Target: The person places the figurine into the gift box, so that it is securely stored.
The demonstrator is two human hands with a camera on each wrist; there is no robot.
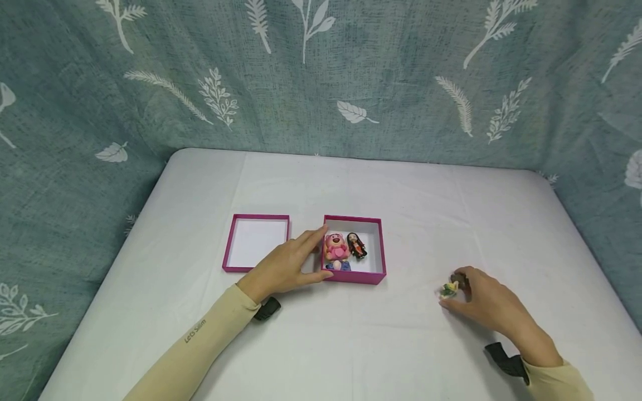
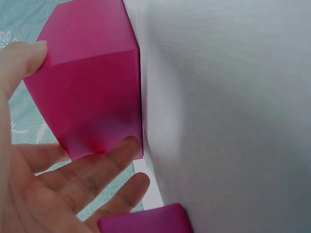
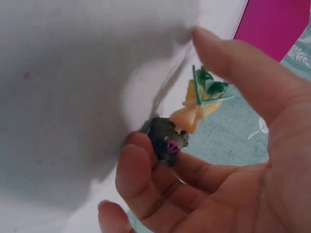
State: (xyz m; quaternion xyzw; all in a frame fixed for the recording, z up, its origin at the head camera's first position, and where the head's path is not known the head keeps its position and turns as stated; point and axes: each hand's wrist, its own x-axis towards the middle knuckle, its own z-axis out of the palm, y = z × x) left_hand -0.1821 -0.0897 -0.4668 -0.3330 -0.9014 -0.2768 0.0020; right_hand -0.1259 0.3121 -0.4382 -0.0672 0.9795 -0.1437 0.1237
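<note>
An open magenta box [image 1: 353, 277] holds a pink bear figurine [image 1: 336, 247] and a small long-haired doll figurine [image 1: 356, 246]. My left hand [image 1: 287, 264] spans the box's left side, thumb at the front wall and index fingertip by the back corner. Its fingers look extended in the left wrist view. To the right, my right hand [image 1: 489, 298] is around a small boar-headed figurine [image 3: 170, 141] with yellow and green parts. Its fingers touch the grey head, while the thumb [image 3: 218, 53] stands apart from the figurine.
A shallow magenta-rimmed lid [image 1: 256, 216] lies left of the box, white inside facing up. Something blue and pale [image 1: 338, 265] sits in the box below the bear. White cloth [image 1: 401, 345] covers the table; a green leaf-patterned curtain [image 1: 391, 67] hangs behind it.
</note>
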